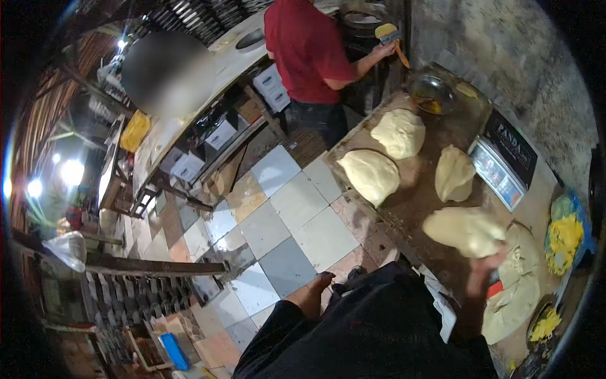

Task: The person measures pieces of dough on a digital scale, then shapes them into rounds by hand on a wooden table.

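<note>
My right hand (491,258) grips a lump of dough (464,230) at its near edge, held over the brown worktable. Both look blurred. Just beyond it lie a dough piece (454,174), a rounder one (399,134) and a wide one (371,175). Beside my right forearm spreads a large dough mass (514,297), with a red-and-white object (495,289) partly hidden between them. My left hand (323,280) hangs low by my dark clothing, away from the table; its fingers are too small and dark to make out.
A digital scale (499,170) stands against the wall beside a black PANDA box (512,140). Yellow fat (564,243) sits in a blue bag. Beyond a metal bowl (432,95), a person in a red shirt (309,54) holds a scraper-like tool (390,38). Tiled floor (284,215) lies left.
</note>
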Action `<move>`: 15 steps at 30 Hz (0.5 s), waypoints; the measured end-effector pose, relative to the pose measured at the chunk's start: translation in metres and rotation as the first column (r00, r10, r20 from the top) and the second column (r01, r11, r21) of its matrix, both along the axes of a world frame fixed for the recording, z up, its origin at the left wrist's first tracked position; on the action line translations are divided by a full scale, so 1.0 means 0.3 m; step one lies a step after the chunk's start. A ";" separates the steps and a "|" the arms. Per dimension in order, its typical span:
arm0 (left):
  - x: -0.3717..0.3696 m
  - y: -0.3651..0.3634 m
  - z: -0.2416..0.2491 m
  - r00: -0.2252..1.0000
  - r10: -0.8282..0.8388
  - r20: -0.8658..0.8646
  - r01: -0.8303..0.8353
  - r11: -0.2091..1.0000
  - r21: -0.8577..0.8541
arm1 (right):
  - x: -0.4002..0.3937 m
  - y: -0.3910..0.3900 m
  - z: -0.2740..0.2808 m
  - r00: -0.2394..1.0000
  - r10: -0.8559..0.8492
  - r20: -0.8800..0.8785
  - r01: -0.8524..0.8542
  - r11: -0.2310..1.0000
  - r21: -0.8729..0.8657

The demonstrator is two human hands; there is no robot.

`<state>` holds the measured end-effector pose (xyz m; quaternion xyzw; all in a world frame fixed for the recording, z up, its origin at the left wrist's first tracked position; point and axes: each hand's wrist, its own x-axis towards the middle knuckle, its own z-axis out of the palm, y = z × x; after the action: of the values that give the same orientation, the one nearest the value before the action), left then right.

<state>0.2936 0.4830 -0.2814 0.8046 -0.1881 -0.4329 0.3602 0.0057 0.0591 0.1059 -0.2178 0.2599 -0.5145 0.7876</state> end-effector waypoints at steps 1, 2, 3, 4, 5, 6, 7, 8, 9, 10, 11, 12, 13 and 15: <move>0.018 0.101 -0.085 0.972 -0.111 0.206 0.146 0.976 -0.163 | -0.029 -0.047 0.068 0.998 -0.036 -0.045 0.034 0.998 -0.044; 0.035 0.134 -0.053 0.983 0.153 -0.098 -0.152 0.988 0.013 | -0.059 -0.091 0.144 0.992 -0.077 -0.100 0.069 0.994 -0.079; 0.041 0.172 -0.014 0.833 0.441 -0.336 -0.364 0.892 0.268 | -0.080 -0.118 0.232 0.967 -0.143 -0.211 0.126 0.988 -0.091; 0.043 0.242 -0.022 0.781 0.461 -0.421 -0.450 0.883 0.131 | -0.107 -0.153 0.258 0.924 -0.210 -0.320 0.184 0.977 -0.109; 0.044 0.266 -0.015 0.777 0.459 -0.431 -0.445 0.885 0.140 | -0.113 -0.180 0.251 0.918 -0.213 -0.333 0.187 0.976 -0.110; 0.049 0.279 -0.011 0.803 0.475 -0.361 -0.424 0.880 0.214 | -0.125 -0.198 0.237 0.825 -0.147 -0.545 0.045 0.980 -0.196; 0.048 0.286 -0.002 0.830 0.476 -0.291 -0.399 0.871 0.288 | -0.139 -0.218 0.219 0.677 -0.121 -0.726 -0.107 0.960 -0.260; 0.048 0.313 -0.035 0.858 0.424 -0.291 -0.382 0.904 0.190 | -0.127 -0.204 0.135 0.443 -0.188 -0.877 -0.255 0.911 -0.324; 0.061 0.358 -0.186 0.830 0.370 -0.418 -0.433 0.899 -0.065 | -0.075 -0.142 0.001 0.190 -0.328 -0.926 -0.404 0.833 -0.378; 0.053 0.317 -0.184 0.949 0.267 -0.168 -0.278 0.959 -0.048 | -0.022 -0.053 -0.130 -0.049 -0.469 -0.882 -0.546 0.752 -0.370; 0.047 0.244 -0.112 0.984 0.145 0.099 -0.149 0.988 0.034 | 0.046 0.062 -0.223 -0.200 -0.528 -0.826 -0.649 0.702 -0.291; 0.050 0.169 -0.024 0.954 0.289 -0.079 -0.287 0.957 0.034 | 0.082 0.176 -0.293 -0.276 -0.495 -0.824 -0.719 0.675 -0.165; 0.051 0.120 -0.022 0.950 0.313 -0.008 -0.312 0.944 -0.106 | 0.073 0.259 -0.454 -0.016 -0.355 -0.935 -0.725 0.648 -0.234; 0.030 -0.104 0.246 0.932 0.363 -0.020 -0.360 0.916 -0.176 | 0.067 0.342 -0.432 -0.034 -0.083 -0.996 -0.984 0.175 0.019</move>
<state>0.3025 0.4519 -0.2074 0.7932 -0.0761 -0.3354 0.5025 0.0259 0.1617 -0.0236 -0.8880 0.2450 0.0839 0.3800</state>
